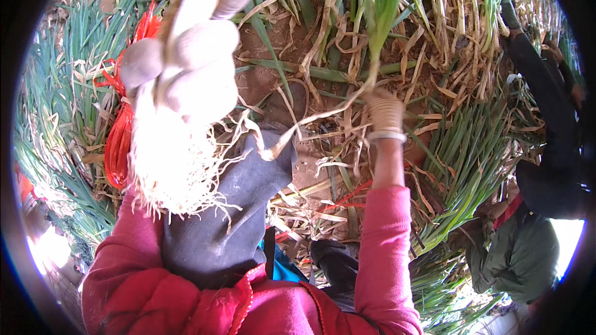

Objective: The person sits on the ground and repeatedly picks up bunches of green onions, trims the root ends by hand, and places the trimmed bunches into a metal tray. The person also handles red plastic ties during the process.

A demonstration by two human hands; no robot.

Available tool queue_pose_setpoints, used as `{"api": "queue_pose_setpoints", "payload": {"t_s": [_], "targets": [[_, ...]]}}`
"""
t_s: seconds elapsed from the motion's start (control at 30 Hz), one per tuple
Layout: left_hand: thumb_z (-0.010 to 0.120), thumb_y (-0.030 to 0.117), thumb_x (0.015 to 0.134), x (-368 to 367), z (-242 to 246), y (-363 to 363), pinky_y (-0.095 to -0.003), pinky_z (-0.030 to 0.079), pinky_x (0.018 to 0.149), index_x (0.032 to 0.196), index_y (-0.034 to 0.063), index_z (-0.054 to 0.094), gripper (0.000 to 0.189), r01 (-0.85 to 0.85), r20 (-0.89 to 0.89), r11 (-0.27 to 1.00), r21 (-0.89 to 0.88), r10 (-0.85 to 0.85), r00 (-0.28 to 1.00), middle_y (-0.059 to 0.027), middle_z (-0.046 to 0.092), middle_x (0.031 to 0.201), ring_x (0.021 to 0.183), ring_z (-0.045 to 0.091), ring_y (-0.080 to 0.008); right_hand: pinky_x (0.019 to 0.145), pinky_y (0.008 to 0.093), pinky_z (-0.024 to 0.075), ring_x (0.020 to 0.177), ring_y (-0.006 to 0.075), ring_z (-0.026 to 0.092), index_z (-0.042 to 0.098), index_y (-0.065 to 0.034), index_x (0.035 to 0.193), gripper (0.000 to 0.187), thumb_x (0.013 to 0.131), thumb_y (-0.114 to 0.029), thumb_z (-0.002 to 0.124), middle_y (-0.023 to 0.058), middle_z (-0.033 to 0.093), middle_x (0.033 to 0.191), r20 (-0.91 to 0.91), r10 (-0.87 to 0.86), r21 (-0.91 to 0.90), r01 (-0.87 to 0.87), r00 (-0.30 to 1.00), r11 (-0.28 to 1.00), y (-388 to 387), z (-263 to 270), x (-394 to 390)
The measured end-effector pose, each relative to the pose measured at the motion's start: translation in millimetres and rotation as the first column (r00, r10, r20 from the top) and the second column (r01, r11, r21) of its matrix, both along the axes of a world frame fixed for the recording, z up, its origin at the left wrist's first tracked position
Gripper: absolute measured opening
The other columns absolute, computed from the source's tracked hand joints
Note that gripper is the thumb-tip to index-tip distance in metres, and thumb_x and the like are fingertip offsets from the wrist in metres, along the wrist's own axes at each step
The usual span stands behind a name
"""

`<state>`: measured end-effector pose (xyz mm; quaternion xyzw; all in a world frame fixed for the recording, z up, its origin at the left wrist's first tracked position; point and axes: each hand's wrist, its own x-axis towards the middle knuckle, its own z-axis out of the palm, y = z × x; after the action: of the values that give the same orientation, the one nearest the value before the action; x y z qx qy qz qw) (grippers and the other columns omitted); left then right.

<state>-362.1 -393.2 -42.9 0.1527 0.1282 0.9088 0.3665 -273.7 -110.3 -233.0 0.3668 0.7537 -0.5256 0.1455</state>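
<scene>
My left hand (186,56), in a pale work glove, is closed around a bundle of long green onions; their white stalks are glaringly overexposed and their stringy roots (186,190) hang over my thigh. My right hand (384,107), in a light ribbed glove with a white cuff, is blurred. It is at the base of a green onion stalk (376,46), from which a dry, withered leaf strip (321,114) trails left towards the roots. The fingers of my right hand are hard to make out.
Red plastic twine (118,149) hangs beside my left forearm. Green onions (470,153) lie at the right, and more onion leaves (60,116) at the left. Dry leaves litter the brown soil (260,39). At the far right, another person in dark clothing (549,102) works close by.
</scene>
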Motion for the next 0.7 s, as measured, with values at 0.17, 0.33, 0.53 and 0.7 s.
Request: {"api": "queue_pose_setpoints", "payload": {"t_s": [0.17,0.33,0.53,0.7], "targets": [[0.074,0.011,0.083,19.1,-35.7,-7.1,-0.0257,0.060,0.065,0.153,-0.0044,0.039,0.079,0.095,0.334,0.740,-0.666,0.182,0.925,-0.0098,0.070,0.110,0.079,0.069,-0.0124,0.063,0.0257,0.0499,0.068,0.0125,0.062,0.075,-0.0050,0.104,0.025,0.098,-0.029,0.072,0.0026,0.065,0.079,-0.390,-0.353,-0.647,0.020,0.850,0.762,28.0,62.5,-31.0],[0.080,0.016,0.079,46.7,-92.8,-15.7,-0.0295,0.063,0.071,0.140,-0.0043,0.054,0.069,0.212,0.440,0.652,-0.728,0.207,0.874,-0.0067,0.070,0.099,0.080,0.069,-0.0157,0.077,0.0278,0.0473,0.079,0.0141,0.062,0.074,-0.0042,0.112,0.030,0.096,-0.029,0.075,0.0052,0.069,0.091,-0.117,-0.202,-0.364,0.148,0.972,0.920,30.6,62.0,-49.2],[0.080,0.019,0.081,47.4,-94.9,-14.2,-0.0355,0.064,0.085,0.140,-0.0045,0.054,0.068,0.205,0.450,0.703,-0.681,0.181,0.874,-0.0146,0.072,0.111,0.097,0.073,-0.0243,0.091,0.0287,0.0467,0.098,0.0132,0.061,0.074,-0.0018,0.121,0.034,0.094,-0.022,0.078,0.0026,0.072,0.105,-0.305,-0.222,-0.725,-0.075,0.926,0.684,30.0,59.3,-48.2],[0.077,0.025,0.085,62.4,-107.8,10.0,-0.0471,0.051,0.112,0.145,-0.0034,0.049,0.073,0.212,0.508,0.837,-0.505,0.089,0.857,-0.0227,0.064,0.135,0.124,0.065,-0.0331,0.093,0.0386,0.0548,0.107,0.0218,0.067,0.071,-0.0074,0.119,0.042,0.089,-0.035,0.081,0.0064,0.072,0.111,-0.192,-0.364,-0.931,-0.052,0.911,0.362,-8.5,66.5,-42.2]]}}
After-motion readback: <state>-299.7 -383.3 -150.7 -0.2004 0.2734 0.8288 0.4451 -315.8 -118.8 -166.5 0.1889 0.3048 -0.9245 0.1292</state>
